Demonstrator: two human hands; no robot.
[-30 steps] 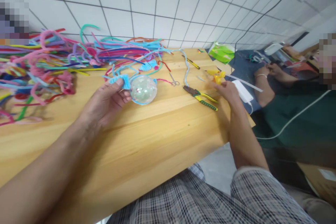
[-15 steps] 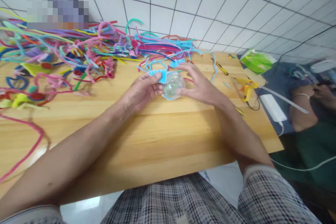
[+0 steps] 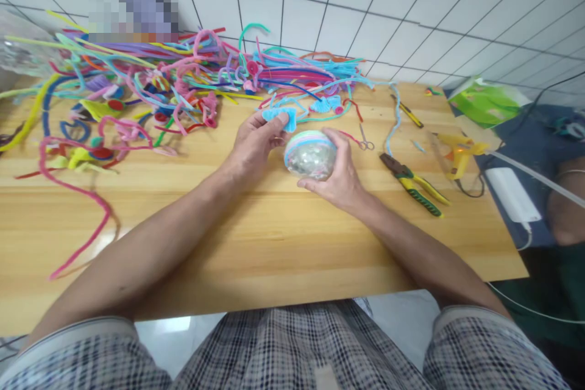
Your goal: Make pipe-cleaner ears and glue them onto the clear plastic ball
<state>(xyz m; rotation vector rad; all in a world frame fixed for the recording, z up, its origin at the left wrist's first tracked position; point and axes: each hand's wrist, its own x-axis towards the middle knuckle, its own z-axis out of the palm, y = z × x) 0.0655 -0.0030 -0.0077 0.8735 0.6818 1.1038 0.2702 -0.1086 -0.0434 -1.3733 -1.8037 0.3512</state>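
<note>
My left hand (image 3: 262, 143) pinches a flat light-blue piece made of pipe cleaner (image 3: 287, 119) between thumb and fingers. Just right of it, my right hand (image 3: 340, 173) is curved around a clear round ball (image 3: 313, 158) with pastel blue, pink and green bands over its upper part. The blue piece is close above the ball's left side; whether they touch I cannot tell. Behind them on the table rests another light-blue wound pipe-cleaner piece (image 3: 325, 104) beside a pink button-like disc.
A heap of coloured pipe cleaners (image 3: 183, 82) runs along the back left. To the right lie pliers (image 3: 414, 186), a cutter knife (image 3: 407, 113), small scissors (image 3: 365, 143) and a yellow glue gun (image 3: 459, 152). A white power block (image 3: 512, 194) and another person's arm (image 3: 567, 207) are further right.
My right hand has closed around the ball's right side and turned it, so its banded part now faces up. The left hand still pinches the blue piece. The view has shifted, bringing the pliers into sight.
</note>
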